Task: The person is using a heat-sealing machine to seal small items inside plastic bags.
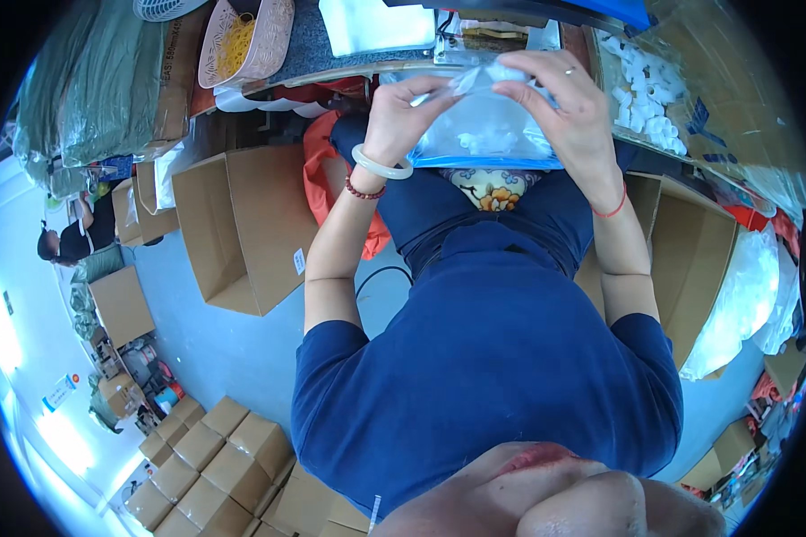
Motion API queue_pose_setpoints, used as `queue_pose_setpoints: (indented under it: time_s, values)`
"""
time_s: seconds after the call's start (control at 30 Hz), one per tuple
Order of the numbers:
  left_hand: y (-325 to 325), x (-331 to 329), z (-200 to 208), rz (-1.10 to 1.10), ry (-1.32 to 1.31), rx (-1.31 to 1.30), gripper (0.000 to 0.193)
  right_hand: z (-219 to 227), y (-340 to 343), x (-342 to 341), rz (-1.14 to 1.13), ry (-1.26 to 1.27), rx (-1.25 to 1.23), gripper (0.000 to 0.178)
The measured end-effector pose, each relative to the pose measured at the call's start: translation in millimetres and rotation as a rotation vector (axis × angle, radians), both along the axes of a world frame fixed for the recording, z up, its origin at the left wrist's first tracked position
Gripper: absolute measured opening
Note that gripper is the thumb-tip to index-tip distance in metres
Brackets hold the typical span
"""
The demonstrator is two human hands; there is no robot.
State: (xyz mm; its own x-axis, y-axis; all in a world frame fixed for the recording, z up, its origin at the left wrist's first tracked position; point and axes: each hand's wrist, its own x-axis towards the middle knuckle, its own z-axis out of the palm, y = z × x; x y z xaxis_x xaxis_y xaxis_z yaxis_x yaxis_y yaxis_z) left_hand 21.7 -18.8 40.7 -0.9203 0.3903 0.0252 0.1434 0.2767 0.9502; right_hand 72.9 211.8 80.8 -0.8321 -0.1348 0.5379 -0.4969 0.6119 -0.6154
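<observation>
Between my two hands, above my lap, a small clear plastic bag [466, 82] is stretched. My left hand [401, 115] pinches the left end of it between thumb and fingers. My right hand [566, 103] is closed at the other end, its thumb and forefinger around a small white piece [508, 73]; whether that piece is inside the bag cannot be made out. Under my hands lies a larger clear plastic bag or liner with a blue edge [510, 163], holding several whitish, see-through pieces [485, 141].
A pink basket [282, 40] with yellow rubber bands stands at the table's left. White plastic parts [649, 94] lie heaped on the right. Open cardboard boxes flank me, one at left [269, 224], one at right [690, 242]. Another person [90, 228] is far left.
</observation>
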Motion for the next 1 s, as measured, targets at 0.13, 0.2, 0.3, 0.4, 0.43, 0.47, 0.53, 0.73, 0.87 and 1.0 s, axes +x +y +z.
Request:
queue_pose_setpoints:
  time_s: [0.13,0.2,0.3,0.4,0.43,0.47,0.53,0.73,0.87,1.0]
  values:
    - [3,-3,-2,-0.293,-0.236,0.037,0.024,6,14,-10,0.143,-0.258,0.282,0.027]
    - [7,-6,-15,-0.348,-0.48,0.118,0.024,2,18,-19,0.221,-0.33,0.308,0.03]
    - [22,-18,-40,-0.383,-0.807,0.281,0.025,-7,26,-26,0.024,-0.576,0.096,0.029]
    - [43,-47,-58,-0.171,-0.878,0.623,0.026,-12,56,-18,-0.3,-0.161,0.315,0.028]
    - [49,-55,-62,-0.126,-0.917,0.702,0.026,-16,68,-8,-0.429,-0.209,0.476,0.026]
    - [56,-62,-64,-0.085,-0.958,0.761,0.027,-21,79,-1,-0.585,-0.161,0.632,0.025]
    - [63,-65,-67,-0.08,-0.894,0.643,0.027,-39,98,3,-0.684,-0.414,0.775,0.02]
    - [20,-74,-67,0.08,-0.231,0.109,0.038,-93,127,-12,-0.649,-0.171,0.65,0.026]
    - [-25,-99,-87,0.182,0.81,-0.414,0.044,-95,133,-17,-0.708,-0.107,0.486,0.027]
    - [-50,-83,-103,0.102,0.8,-0.614,0.023,-65,129,-10,-0.819,0.014,0.368,0.02]
